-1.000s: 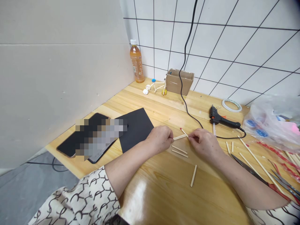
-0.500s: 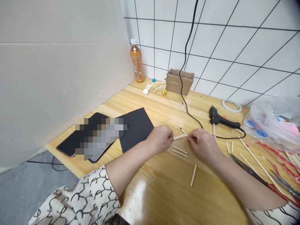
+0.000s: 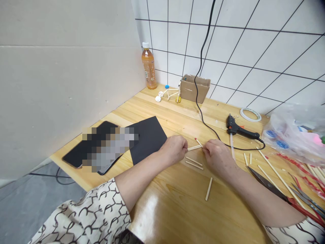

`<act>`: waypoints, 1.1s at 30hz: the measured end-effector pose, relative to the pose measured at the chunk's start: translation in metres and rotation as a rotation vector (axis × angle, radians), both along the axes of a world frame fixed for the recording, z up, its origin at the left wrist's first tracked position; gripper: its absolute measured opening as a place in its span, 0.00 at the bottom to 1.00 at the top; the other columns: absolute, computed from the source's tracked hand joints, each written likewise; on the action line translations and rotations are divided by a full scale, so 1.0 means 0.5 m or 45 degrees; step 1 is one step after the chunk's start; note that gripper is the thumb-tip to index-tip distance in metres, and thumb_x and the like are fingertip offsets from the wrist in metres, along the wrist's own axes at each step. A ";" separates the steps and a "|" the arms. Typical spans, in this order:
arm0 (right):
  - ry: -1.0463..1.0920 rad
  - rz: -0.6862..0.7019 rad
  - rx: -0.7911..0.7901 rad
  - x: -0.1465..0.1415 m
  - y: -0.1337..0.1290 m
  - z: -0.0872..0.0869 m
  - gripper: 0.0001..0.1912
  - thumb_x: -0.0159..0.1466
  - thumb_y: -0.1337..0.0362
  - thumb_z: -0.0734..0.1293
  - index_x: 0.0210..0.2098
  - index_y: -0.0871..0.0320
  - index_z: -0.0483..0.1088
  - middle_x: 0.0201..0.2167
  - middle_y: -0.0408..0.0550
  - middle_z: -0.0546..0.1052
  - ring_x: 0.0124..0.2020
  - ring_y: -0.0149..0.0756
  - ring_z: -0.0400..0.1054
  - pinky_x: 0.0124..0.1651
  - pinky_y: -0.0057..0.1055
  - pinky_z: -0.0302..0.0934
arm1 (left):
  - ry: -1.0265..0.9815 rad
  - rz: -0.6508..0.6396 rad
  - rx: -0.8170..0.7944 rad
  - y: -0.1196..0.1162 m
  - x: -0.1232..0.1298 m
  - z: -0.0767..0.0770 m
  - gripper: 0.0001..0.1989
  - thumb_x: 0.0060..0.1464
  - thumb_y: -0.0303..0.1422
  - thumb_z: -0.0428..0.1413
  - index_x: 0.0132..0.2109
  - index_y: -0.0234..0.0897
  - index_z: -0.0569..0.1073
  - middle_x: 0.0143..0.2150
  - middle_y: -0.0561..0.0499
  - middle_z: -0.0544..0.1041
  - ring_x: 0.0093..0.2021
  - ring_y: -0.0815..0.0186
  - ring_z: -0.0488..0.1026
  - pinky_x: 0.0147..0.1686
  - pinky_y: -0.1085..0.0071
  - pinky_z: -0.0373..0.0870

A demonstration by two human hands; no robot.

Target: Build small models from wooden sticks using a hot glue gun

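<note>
Between my hands, a pale wooden stick (image 3: 194, 148) meets a red-tipped stick (image 3: 198, 141) at an angle. The fingers of my left hand (image 3: 175, 147) pinch the left end of the first stick. My right hand (image 3: 217, 153) is closed at the joint where the two sticks meet; its fingertips are partly hidden. Two short sticks (image 3: 194, 165) lie side by side on the table just below my hands. Nearer to me lies another short stick (image 3: 209, 188).
A black hot glue gun (image 3: 242, 131) and tape roll (image 3: 250, 114) lie right, near scissors (image 3: 266, 182), long sticks and a plastic bag (image 3: 297, 132). Left are phones (image 3: 88, 144) and black card (image 3: 148, 137). Behind stand a bottle (image 3: 149, 69), stick model (image 3: 172, 93) and cardboard box (image 3: 195, 89).
Both hands keep nearly the same pose around the joined sticks. The view has shifted very slightly.
</note>
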State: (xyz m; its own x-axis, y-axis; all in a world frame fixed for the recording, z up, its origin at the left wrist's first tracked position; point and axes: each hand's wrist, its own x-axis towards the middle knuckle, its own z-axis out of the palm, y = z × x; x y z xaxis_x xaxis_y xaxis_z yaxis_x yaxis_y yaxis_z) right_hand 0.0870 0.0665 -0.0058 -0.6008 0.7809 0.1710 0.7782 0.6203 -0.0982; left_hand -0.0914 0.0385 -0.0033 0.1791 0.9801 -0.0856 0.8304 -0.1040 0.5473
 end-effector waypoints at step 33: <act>0.125 -0.257 -0.351 0.032 0.018 0.036 0.08 0.54 0.68 0.62 0.23 0.57 0.73 0.25 0.45 0.77 0.26 0.32 0.68 0.28 0.25 0.55 | -0.033 0.057 -0.004 -0.002 -0.008 0.009 0.06 0.44 0.31 0.53 0.27 0.36 0.74 0.29 0.50 0.75 0.30 0.67 0.70 0.29 0.73 0.63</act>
